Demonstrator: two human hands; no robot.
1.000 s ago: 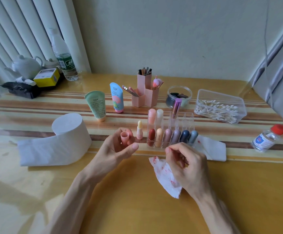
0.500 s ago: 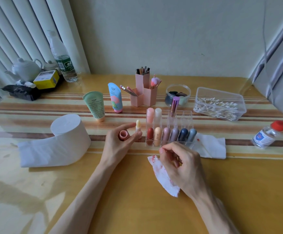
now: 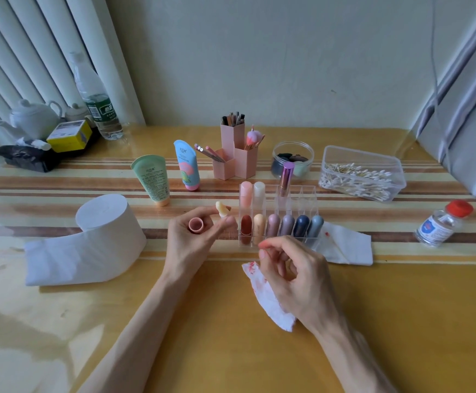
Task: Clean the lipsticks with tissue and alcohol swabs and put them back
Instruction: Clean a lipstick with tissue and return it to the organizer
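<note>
My left hand [image 3: 195, 239] holds a pink lipstick cap [image 3: 196, 224] between its fingers and pinches the uncapped lipstick, whose pale yellow tip [image 3: 222, 209] sticks up just left of the clear organiser [image 3: 305, 194]. Several capped lipsticks [image 3: 280, 225] stand in the organiser's front row. My right hand [image 3: 295, 279] is curled around a red-stained tissue [image 3: 268, 296] in front of the organiser. Another stained tissue [image 3: 347, 246] lies right of the organiser. An alcohol bottle [image 3: 442, 224] with a red cap stands at the far right.
A toilet paper roll [image 3: 100, 236] lies at the left. Behind are two cream tubes [image 3: 153, 180], pink brush holders [image 3: 232, 154], a round jar [image 3: 293, 158] and a tub of cotton swabs [image 3: 361, 174]. A water bottle [image 3: 98, 106], teapot [image 3: 34, 120] and yellow box [image 3: 69, 136] sit far left.
My left hand moved right to the lipstick beside the organiser and now grips it while keeping the cap. My right hand shifted slightly with the tissue.
</note>
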